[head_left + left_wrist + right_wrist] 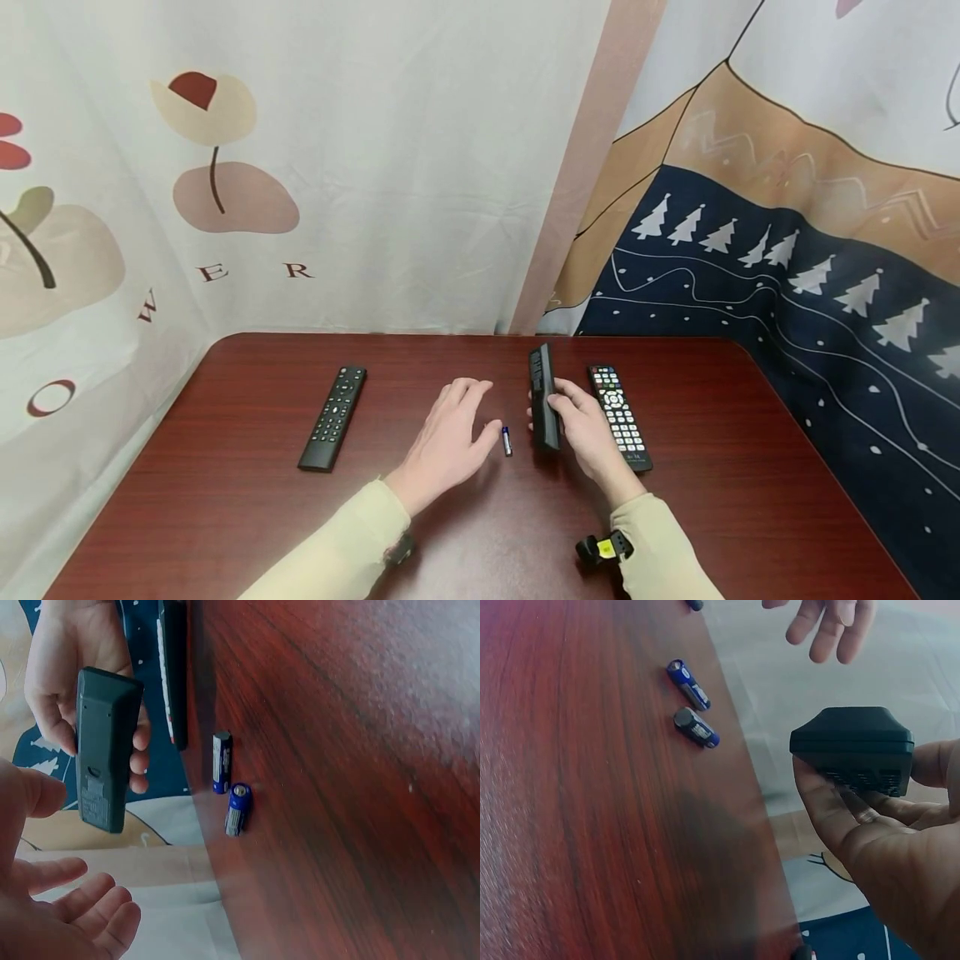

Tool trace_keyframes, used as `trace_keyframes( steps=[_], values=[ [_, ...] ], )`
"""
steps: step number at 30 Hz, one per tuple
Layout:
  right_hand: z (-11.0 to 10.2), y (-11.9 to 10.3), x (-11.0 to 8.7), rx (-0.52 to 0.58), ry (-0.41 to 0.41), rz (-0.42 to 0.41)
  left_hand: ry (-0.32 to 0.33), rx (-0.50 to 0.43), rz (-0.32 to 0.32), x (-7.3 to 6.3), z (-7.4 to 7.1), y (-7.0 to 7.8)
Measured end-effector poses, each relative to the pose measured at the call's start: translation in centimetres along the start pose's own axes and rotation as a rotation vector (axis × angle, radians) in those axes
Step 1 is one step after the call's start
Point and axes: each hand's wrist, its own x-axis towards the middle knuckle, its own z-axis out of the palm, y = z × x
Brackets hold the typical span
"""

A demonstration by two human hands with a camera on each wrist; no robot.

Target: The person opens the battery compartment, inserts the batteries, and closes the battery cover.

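My right hand (588,433) grips a black remote control (545,400) by its sides, tipped on edge above the table. In the left wrist view the back of this remote control (109,750) shows, with a small latch notch on it; its buttons face into the right palm in the right wrist view. My left hand (450,437) hovers to the left of it, fingers spread and holding nothing. Two blue-and-silver batteries lie side by side on the table under the hands: one battery (222,763) and a second battery (238,810).
A dark red wooden table (225,517) bears everything. On the left lies a second black remote control (333,421); a third remote control with white buttons (618,417) lies beside my right hand. Printed curtains (420,167) hang along the table's far edge and right side.
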Motion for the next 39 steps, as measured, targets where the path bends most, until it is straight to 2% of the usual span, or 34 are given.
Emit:
trace_keyframes(
  steps=[6, 12, 19, 26, 33, 39],
  values=[
    [0.7, 0.2, -0.2, -0.003, -0.025, -0.013, -0.044, -0.032, 0.01, -0.1, 0.4, 0.6],
    [1.4, 0.3, -0.3, 0.05, -0.043, -0.028, -0.07, -0.075, 0.03, -0.1, 0.8, 1.3],
    [1.9, 0.3, -0.4, 0.067, -0.035, -0.011, -0.092, -0.079, 0.061, -0.2, 1.3, 1.5],
    [2.5, 0.2, -0.6, 0.06, -0.032, -0.03, -0.095, -0.077, 0.075, -0.2, 1.7, 1.6],
    [2.8, 0.3, -0.7, 0.109, -0.036, -0.034, -0.102, -0.049, 0.088, -0.4, 2.3, 1.7],
    [2.9, 0.2, -0.8, 0.139, -0.02, -0.031, -0.068, -0.049, 0.108, -0.4, 2.6, 1.7]
  ],
)
